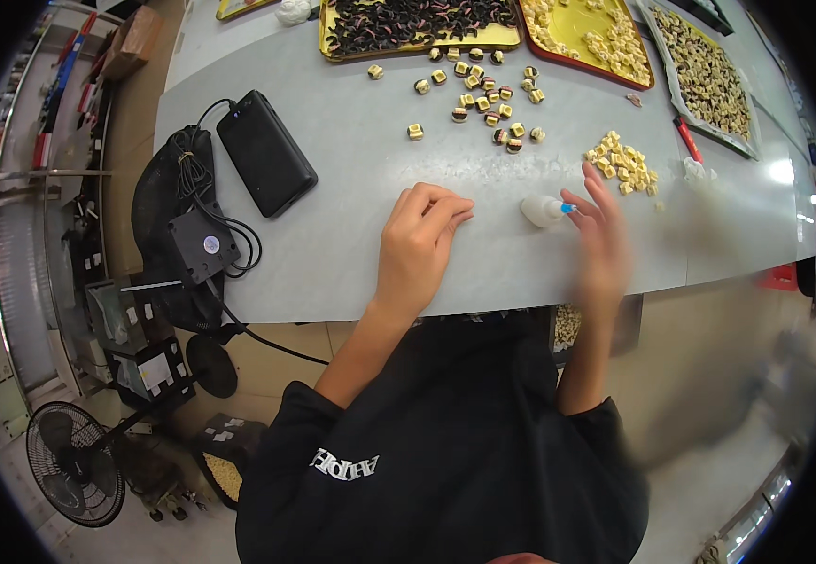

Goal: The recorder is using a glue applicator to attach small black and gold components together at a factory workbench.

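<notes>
My left hand [417, 235] is closed in a pinch above the grey table [351, 273]; what its fingertips hold, if anything, I cannot make out. Beside my right hand [598, 235] a small white squeeze bottle [541, 211] with a blue tip lies tilted. The right fingers are stretched apart and partly blurred, close to the blue tip; whether they touch it I cannot tell. Beyond both hands are scattered several small cream-and-dark pieces [491, 97]. A pile of small cream pieces [622, 164] sits just past my right fingertips.
Along the far side stand a yellow tray of dark curved pieces [417, 26], a red-rimmed tray of cream pieces [605, 42] and a tray of mixed pieces [704, 70]. A red pen-like tool [687, 141] lies right. At left are a black power bank [267, 152] and cables.
</notes>
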`<state>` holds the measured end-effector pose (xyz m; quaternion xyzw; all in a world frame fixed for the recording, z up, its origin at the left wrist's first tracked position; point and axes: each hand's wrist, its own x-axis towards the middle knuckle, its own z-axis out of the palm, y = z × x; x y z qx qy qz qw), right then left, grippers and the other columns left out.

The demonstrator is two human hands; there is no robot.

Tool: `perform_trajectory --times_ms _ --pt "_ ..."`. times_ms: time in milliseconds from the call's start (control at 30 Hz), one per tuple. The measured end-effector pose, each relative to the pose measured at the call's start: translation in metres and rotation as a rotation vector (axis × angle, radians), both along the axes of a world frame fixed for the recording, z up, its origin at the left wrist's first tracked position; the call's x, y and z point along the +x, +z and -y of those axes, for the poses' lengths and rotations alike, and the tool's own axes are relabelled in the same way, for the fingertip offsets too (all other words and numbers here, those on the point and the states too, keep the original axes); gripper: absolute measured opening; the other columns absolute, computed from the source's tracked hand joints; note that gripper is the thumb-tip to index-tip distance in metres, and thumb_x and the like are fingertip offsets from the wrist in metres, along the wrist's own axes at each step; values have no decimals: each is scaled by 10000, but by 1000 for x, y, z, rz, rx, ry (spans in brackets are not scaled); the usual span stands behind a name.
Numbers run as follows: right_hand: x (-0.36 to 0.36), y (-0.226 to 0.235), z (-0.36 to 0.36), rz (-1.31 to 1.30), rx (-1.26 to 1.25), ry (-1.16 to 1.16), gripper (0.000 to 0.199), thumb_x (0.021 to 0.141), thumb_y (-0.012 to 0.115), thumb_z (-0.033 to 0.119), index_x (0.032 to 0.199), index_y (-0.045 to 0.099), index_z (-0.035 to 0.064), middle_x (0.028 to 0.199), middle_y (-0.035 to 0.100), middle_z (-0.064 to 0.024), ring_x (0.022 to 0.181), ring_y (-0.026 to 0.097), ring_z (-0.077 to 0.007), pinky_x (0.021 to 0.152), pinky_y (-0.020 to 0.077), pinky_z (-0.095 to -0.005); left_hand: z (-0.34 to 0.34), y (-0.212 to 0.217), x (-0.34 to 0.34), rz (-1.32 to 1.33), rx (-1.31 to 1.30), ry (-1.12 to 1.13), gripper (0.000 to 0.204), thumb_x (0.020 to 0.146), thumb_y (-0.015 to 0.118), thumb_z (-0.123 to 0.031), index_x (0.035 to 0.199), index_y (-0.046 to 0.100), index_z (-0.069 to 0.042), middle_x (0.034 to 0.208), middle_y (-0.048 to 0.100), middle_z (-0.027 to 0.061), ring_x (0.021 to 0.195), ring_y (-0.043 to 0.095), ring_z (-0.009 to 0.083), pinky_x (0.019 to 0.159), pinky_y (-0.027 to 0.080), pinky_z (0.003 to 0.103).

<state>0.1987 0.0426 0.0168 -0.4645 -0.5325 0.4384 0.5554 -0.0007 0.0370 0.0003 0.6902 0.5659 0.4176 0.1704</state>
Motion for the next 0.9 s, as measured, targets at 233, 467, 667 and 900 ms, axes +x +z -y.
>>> perform_trajectory --times_ms 233,467,667,900 --pt "-4 -8 10 343 124 57 378 845 528 -14 1221 488 -26 1285 487 -160 1045 570 -231 914 434 -336 2 2 -4 441 -51 -139 188 757 654 67 933 671 3 882 640 92 760 598 145 675 481 236" --pt "-15 -18 5 271 37 41 357 864 555 41 1206 481 -31 1141 572 -141 990 585 -223 875 450 -328 10 9 -10 743 -177 -186 237 814 629 10 1051 645 9 854 631 87 763 598 142 635 477 226" --pt "-20 -10 11 -168 -119 41 378 896 566 130 1203 428 -42 1034 583 -132 948 597 -226 836 464 -326 19 6 -11 1078 -344 -176 213 854 598 -26 1054 626 44 841 612 94 781 609 156 636 500 233" --pt "-8 -15 10 -300 -210 -74 362 891 543 197 1178 432 6 1061 556 -143 867 558 -181 790 455 -316 21 -1 -9 1122 -300 -304 227 816 617 28 1042 624 46 883 602 113 829 634 192 679 555 270"
